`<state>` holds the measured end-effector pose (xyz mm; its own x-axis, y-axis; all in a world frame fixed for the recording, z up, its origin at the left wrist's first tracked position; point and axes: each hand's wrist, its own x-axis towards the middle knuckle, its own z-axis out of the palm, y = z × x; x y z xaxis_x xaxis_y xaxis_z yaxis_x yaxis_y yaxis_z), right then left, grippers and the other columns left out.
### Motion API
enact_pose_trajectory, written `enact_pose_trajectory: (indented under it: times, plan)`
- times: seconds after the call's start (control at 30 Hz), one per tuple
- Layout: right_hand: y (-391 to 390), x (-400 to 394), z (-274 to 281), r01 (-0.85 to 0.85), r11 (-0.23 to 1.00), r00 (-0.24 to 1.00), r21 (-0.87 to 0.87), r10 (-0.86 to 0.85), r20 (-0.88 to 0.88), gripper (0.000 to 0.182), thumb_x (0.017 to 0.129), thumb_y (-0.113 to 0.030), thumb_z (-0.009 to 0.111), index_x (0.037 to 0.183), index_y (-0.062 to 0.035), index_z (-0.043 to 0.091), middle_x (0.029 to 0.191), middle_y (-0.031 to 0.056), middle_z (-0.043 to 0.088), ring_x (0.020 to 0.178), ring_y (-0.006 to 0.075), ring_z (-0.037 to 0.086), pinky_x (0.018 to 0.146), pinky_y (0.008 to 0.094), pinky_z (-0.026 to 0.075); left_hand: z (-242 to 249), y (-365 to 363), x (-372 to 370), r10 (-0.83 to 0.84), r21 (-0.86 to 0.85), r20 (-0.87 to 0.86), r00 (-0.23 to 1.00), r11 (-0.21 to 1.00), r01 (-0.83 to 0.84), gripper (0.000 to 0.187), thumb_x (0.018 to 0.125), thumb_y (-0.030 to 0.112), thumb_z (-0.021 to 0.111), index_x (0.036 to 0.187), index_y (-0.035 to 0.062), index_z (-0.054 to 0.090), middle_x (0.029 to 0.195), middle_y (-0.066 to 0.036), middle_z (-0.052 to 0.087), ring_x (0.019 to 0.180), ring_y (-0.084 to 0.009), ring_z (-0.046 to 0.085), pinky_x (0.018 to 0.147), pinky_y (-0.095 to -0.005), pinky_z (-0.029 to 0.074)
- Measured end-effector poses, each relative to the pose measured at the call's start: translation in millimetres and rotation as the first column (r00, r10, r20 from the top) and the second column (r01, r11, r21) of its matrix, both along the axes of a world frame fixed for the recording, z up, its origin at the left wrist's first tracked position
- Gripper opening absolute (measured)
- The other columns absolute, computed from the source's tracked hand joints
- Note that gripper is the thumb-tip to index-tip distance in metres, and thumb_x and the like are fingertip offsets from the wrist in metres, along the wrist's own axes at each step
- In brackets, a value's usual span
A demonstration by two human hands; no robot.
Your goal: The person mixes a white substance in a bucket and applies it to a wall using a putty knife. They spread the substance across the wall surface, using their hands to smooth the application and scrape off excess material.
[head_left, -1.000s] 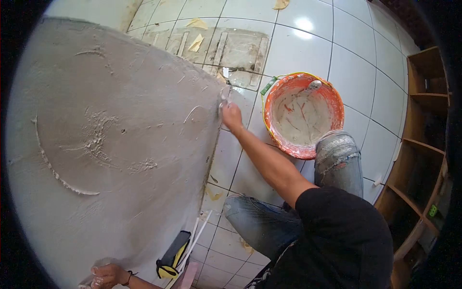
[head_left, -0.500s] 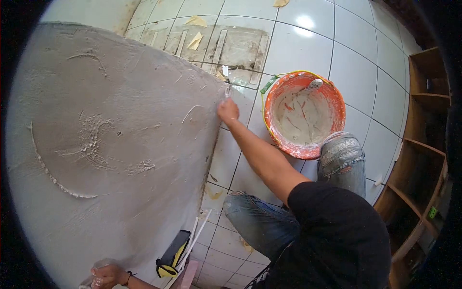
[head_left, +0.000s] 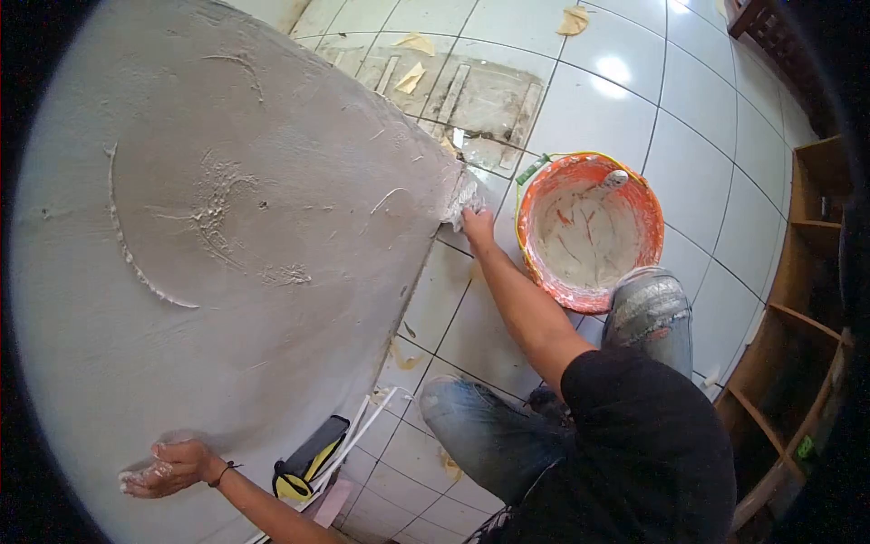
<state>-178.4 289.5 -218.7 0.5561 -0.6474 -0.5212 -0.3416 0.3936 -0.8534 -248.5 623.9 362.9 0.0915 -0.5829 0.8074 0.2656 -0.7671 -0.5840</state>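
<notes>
A plaster-coated scraper (head_left: 464,201) is in my right hand (head_left: 478,228), its blade at the edge of the wall (head_left: 299,335) near the floor. The wall carries wet grey-white plaster with ridges and rough patches. At the lower left my left hand (head_left: 170,470), smeared with white, is against or close to the wall, fingers stretched out and nothing visible in them. An orange bucket (head_left: 526,218) stands right of my right hand, with white plaster (head_left: 580,240) inside. A plaster-covered handle (head_left: 614,179) leans at its inner rim.
By the foot of the wall lie a black-and-yellow bag (head_left: 308,458) and white strips (head_left: 367,422). Yellowish scraps (head_left: 412,80) are scattered on the tiled floor (head_left: 607,118). Wooden shelving (head_left: 770,399) runs along the right. My knees are beside the bucket.
My right hand has turned and moved slightly down the wall's edge, showing more of the scraper. My left hand has risen and come further into view. The whole view has shifted.
</notes>
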Motion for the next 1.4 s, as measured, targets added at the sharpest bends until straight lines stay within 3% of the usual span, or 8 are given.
enact_pose_trajectory:
  times: [0.23,0.63,0.87,1.07,1.2,1.23,1.27,1.4]
  plan:
    - [-12.8,22.5,26.7,0.052,0.906,0.986,0.419,-0.114,0.124,0.027,0.084,-0.025,0.051,0.080,0.0000,0.059,0.065,0.0060,0.054,0.058,0.0201,0.051,0.053,0.0372,0.038,4.2,7.9,0.6,-0.014,-0.002,0.001,1.000,1.000,0.014,0.063,0.092,0.038,0.052,0.134,-0.0076,0.041,0.137,-0.030,0.041,0.129,-0.0467,0.037,0.105,-0.0570,0.030]
    - [-18.7,24.3,193.5,0.041,0.926,0.922,0.375,-0.180,0.344,0.016,0.084,-0.024,0.049,0.077,-0.0106,0.053,0.062,-0.0001,0.045,0.053,0.0131,0.043,0.048,0.0327,0.031,1.3,-9.5,-2.2,-0.065,-0.177,0.012,0.998,0.982,0.066,0.064,0.092,0.041,0.047,0.138,-0.0026,0.040,0.143,-0.028,0.035,0.132,-0.0452,0.034,0.108,-0.0561,0.026]
    - [3.0,33.9,279.6,0.079,0.996,0.967,-0.050,-0.064,0.245,0.037,0.089,-0.028,0.047,0.091,0.0071,0.058,0.082,0.0290,0.060,0.077,0.0391,0.059,0.071,0.0481,0.044,5.1,-13.3,-6.1,-0.102,-0.203,-0.002,0.995,0.974,0.100,0.069,0.093,0.049,0.042,0.142,0.0014,0.037,0.145,-0.025,0.034,0.135,-0.0427,0.032,0.109,-0.0551,0.024]
    - [28.8,-58.4,381.4,-0.142,0.828,0.799,-0.542,0.419,0.432,0.026,0.091,-0.016,0.046,0.099,0.0065,0.058,0.090,0.0295,0.060,0.086,0.0404,0.058,0.077,0.0440,0.047,4.5,-10.0,-6.3,-0.080,-0.188,-0.007,0.997,0.979,0.077,0.070,0.093,0.050,0.041,0.143,0.0020,0.035,0.145,-0.026,0.033,0.134,-0.0434,0.031,0.108,-0.0559,0.025]
    - [18.9,-63.4,321.3,-0.044,0.989,0.641,-0.140,0.135,0.755,0.016,0.089,-0.003,0.045,0.095,0.0055,0.058,0.092,0.0232,0.062,0.082,0.0349,0.058,0.074,0.0436,0.047,5.1,-14.7,-6.0,-0.112,-0.185,-0.007,0.994,0.977,0.108,0.070,0.092,0.050,0.043,0.142,0.0029,0.038,0.144,-0.025,0.035,0.134,-0.0432,0.034,0.107,-0.0561,0.025]
    - [5.3,-49.2,271.2,0.201,0.777,0.752,-0.597,0.268,0.602,0.018,0.090,-0.007,0.045,0.096,0.0033,0.058,0.090,0.0154,0.059,0.081,0.0249,0.057,0.072,0.0409,0.046,5.0,-14.3,-5.8,-0.107,-0.188,-0.006,0.994,0.977,0.104,0.070,0.091,0.050,0.044,0.142,0.0028,0.038,0.144,-0.025,0.035,0.133,-0.0435,0.033,0.108,-0.0558,0.025]
    - [-11.7,-47.8,269.6,-0.109,0.974,0.865,-0.200,0.192,0.464,0.035,0.089,-0.015,0.042,0.113,0.0060,0.055,0.089,0.0140,0.064,0.084,0.0237,0.062,0.073,0.0376,0.048,4.7,-14.6,-5.3,-0.103,-0.191,-0.006,0.995,0.977,0.100,0.070,0.091,0.050,0.044,0.142,0.0027,0.038,0.144,-0.025,0.036,0.133,-0.0439,0.033,0.108,-0.0555,0.025]
    - [-22.5,24.7,208.1,0.159,0.987,0.941,0.008,-0.154,0.302,0.031,0.090,-0.019,0.043,0.097,0.0066,0.058,0.082,0.0191,0.063,0.078,0.0312,0.061,0.069,0.0421,0.047,4.2,-14.0,-4.9,-0.105,-0.154,-0.016,0.994,0.983,0.101,0.071,0.091,0.050,0.045,0.142,0.0019,0.038,0.144,-0.026,0.035,0.133,-0.0439,0.033,0.109,-0.0554,0.024]
